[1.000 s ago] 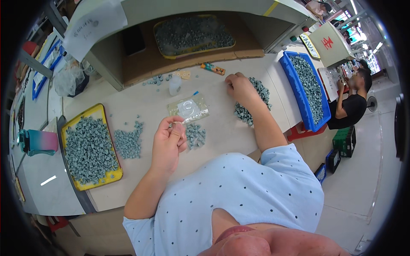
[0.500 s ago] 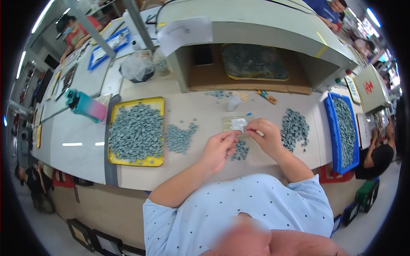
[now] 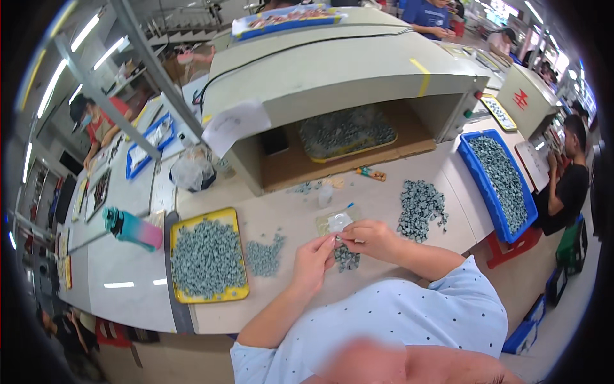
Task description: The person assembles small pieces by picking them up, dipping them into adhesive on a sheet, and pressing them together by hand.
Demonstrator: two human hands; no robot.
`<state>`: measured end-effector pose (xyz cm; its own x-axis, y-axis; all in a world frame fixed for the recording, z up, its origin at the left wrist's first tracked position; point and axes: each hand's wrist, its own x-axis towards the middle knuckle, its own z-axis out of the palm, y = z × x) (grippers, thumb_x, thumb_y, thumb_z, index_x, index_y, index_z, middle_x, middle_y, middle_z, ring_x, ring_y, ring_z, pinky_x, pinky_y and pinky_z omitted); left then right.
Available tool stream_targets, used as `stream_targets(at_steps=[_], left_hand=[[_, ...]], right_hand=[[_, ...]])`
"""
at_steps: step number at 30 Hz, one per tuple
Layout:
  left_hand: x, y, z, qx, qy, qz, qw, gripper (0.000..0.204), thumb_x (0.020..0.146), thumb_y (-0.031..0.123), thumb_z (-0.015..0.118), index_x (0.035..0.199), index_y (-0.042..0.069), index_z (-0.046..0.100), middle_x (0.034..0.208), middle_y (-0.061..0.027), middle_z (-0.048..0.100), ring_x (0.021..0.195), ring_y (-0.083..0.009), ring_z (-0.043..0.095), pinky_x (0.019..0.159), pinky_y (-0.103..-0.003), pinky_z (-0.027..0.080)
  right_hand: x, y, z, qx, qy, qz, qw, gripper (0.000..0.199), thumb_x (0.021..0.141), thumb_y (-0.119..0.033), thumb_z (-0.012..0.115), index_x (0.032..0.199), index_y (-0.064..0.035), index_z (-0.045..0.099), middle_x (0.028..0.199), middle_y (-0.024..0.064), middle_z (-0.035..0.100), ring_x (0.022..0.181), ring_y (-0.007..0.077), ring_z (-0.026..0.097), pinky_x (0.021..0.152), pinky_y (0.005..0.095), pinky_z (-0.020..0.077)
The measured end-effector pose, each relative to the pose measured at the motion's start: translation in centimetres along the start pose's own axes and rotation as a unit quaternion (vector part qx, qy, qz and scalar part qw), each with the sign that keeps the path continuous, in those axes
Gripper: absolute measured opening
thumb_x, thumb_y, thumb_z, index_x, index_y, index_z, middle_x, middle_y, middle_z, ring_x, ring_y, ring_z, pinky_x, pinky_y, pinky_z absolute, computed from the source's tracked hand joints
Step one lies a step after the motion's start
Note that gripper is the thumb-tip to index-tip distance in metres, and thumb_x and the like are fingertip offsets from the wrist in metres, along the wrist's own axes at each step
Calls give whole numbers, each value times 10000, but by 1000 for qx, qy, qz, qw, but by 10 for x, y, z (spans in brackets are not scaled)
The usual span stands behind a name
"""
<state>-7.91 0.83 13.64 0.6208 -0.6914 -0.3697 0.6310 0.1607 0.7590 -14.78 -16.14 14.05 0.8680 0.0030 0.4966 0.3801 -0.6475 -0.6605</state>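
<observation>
Over the bench (image 3: pixel 384 192), both hands meet: your left hand (image 3: pixel 313 261) and right hand (image 3: pixel 369 238) pinch shut on a small clear bag (image 3: pixel 339 223) above a grey parts pile (image 3: pixel 346 257). Keep the grip light and steady; yellow tray (image 3: pixel 206 261) lies left.
</observation>
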Motion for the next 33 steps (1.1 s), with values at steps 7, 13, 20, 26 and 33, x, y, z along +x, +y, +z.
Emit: stream_targets(at_steps=[7, 13, 20, 26, 33], left_hand=[[5, -17, 12, -45, 31, -7, 998, 230, 904, 108, 542, 1074, -42, 580, 830, -17, 545, 543, -39, 337, 471, -194, 277], [41, -33, -14, -32, 84, -9, 996, 204, 904, 110, 544, 1053, -25, 580, 821, -21, 561, 542, -38, 345, 455, -179, 274], [76, -57, -60, -93, 71, 9, 993, 177, 895, 149, 571, 965, -14, 591, 808, -21, 564, 543, -37, 361, 451, -178, 282], [83, -59, -67, -87, 70, 17, 994, 194, 896, 144, 571, 987, -27, 576, 841, -43, 571, 529, -42, 351, 448, -186, 285], [84, -60, -71, -70, 70, -6, 995, 192, 916, 175, 544, 963, -11, 543, 812, -36, 558, 516, -38, 330, 425, -188, 273]], right_hand=[[-15, 21, -23, -64, 17, -30, 997, 168, 712, -52, 674, 875, -28, 643, 817, 106, 617, 733, 265, 608, 658, 338, 513], [-16, 78, -7, -156, -22, -51, 986, 185, 711, -60, 681, 889, -49, 634, 860, 90, 623, 770, 262, 608, 677, 337, 513], [-16, 114, 23, -172, -45, -61, 982, 206, 703, -48, 680, 904, -40, 631, 869, 80, 619, 787, 251, 608, 686, 344, 512], [-18, 129, 35, -210, -83, -100, 969, 311, 642, -33, 655, 951, -16, 621, 885, 77, 594, 807, 234, 594, 700, 330, 505], [-15, 132, 40, -244, -95, -131, 956, 329, 653, -61, 605, 977, -1, 618, 904, 99, 584, 808, 246, 588, 696, 333, 505]])
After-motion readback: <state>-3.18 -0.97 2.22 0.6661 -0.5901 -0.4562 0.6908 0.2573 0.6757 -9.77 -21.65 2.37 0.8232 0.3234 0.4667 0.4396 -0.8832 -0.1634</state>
